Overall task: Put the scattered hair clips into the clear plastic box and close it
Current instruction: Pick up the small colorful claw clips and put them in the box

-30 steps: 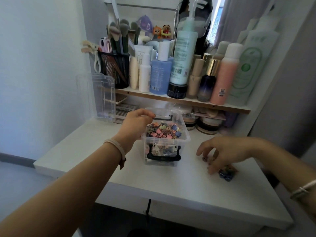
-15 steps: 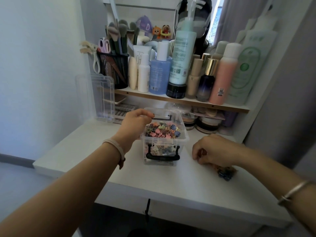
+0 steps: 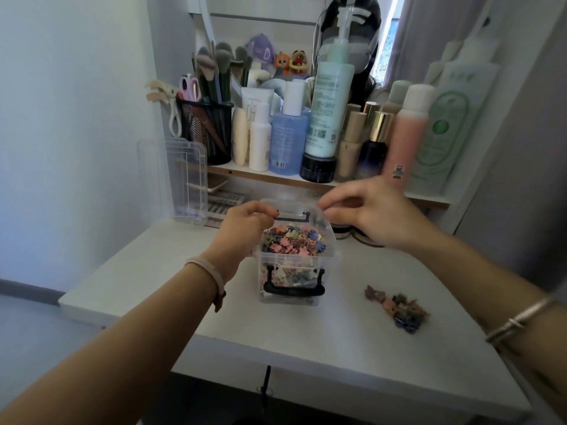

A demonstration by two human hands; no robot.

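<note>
right now the clear plastic box (image 3: 294,262) stands near the middle of the white surface (image 3: 306,326), uncovered and heaped to the rim with small flower-shaped hair clips (image 3: 291,240); its black latch handle (image 3: 294,289) hangs down the near wall. the left hand (image 3: 245,231) is curled against the box's left rim, thumb and fingers drawn together by the far corner, steadying it as far as i can judge; whether it pinches anything there i cannot tell. the right hand (image 3: 371,213) hovers over the far right corner of the box, fingers loosely bent with the thumb and forefinger close together, and i cannot tell whether a clip sits between them.

a small loose pile of scattered clips (image 3: 397,308) is not yet in the box. it lies on the surface to the right of the box and nearer the person than the right hand, well apart from the left. the pile runs in a short streak from upper left to lower right. the right hand is plainly the nearer one, so the next reach would be back and down toward the body on that side.

the clear lid (image 3: 187,179) leans upright against the wall at the far left, nearer the left hand. closing looks some way off, and the heap may resist the lid.
</note>
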